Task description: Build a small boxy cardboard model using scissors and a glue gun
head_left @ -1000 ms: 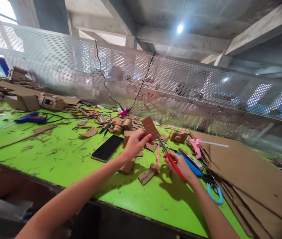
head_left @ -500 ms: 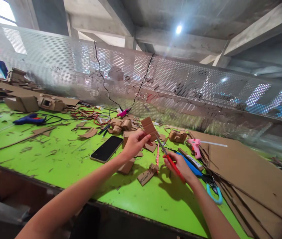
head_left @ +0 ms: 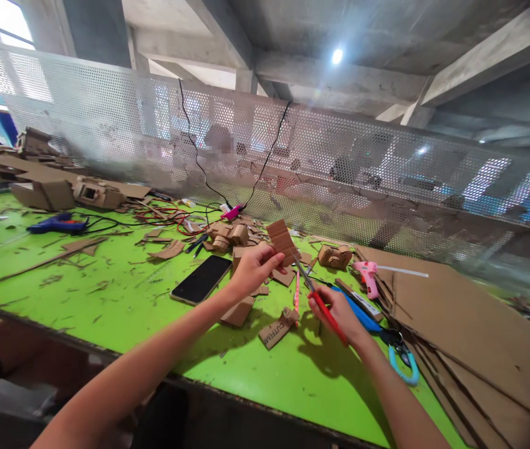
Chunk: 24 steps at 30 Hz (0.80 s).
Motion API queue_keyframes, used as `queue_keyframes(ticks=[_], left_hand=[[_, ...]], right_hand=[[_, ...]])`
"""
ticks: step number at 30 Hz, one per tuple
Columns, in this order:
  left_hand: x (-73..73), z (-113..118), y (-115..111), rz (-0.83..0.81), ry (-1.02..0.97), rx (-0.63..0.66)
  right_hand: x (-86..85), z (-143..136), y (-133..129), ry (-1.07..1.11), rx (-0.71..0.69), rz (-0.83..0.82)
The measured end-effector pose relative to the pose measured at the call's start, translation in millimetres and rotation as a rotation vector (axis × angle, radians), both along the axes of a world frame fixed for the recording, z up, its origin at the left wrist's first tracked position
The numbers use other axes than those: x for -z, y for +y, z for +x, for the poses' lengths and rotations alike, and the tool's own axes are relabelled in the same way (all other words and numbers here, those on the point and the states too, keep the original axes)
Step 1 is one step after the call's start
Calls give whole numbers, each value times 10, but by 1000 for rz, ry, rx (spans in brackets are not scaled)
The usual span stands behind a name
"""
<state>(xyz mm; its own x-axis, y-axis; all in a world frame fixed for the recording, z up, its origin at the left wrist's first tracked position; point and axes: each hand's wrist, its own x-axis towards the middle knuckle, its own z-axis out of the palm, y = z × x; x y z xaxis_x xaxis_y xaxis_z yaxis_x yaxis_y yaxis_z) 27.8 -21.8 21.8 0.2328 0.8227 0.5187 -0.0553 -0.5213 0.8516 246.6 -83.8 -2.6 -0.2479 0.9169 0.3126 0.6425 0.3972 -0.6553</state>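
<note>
My left hand point(head_left: 260, 267) pinches a small piece of corrugated cardboard point(head_left: 280, 240) by its lower edge, above the green table. Red-handled scissors point(head_left: 325, 312) are gripped in my right hand point(head_left: 337, 310), their blades reaching up to the cardboard's lower right corner. Whether the blades are closed through the card is too small to tell. Below the hands lies a curled cardboard scrap point(head_left: 278, 328) with printed letters. A black phone point(head_left: 202, 279) rests left of my left hand. Just behind the scissors is a small cardboard camera model point(head_left: 335, 256).
A pink glue gun point(head_left: 366, 277) and large cardboard sheets point(head_left: 471, 324) lie at the right, near a turquoise coiled ring point(head_left: 404, 368). At the left are a blue glue gun point(head_left: 58, 224) and cardboard models point(head_left: 99, 192). A perforated metal screen point(head_left: 363, 168) stands along the back.
Both hands, the cardboard piece and the scissors keep nearly the same position. The whole view has shifted very slightly.
</note>
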Motion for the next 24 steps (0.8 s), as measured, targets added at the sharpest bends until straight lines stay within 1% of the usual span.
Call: queue_keyframes(ticks=[7,11,14,17,20,22,24], left_hand=[[0,5,-5,-24,-21,24],[5,2,30,-63,-80,70],[6,-18,52,-14,-67,45],[23,-26,39,38,9,30],[51,-1,-9,22,85,61],[64,27,-47,-7,83,79],[68,49,-77,-27,54,71]], right_hand=[[-29,-25,-29,-113,5,96],[-53,-48,-58,-115,-39,87],[-57,-65,-75,-104,-43,50],[-26,-66,-71,-124,-19,39],[29,-67,-58,-150,-25,28],[58,-77,-52,-151,-25,52],[72,-91,-52,-144,-24,94]])
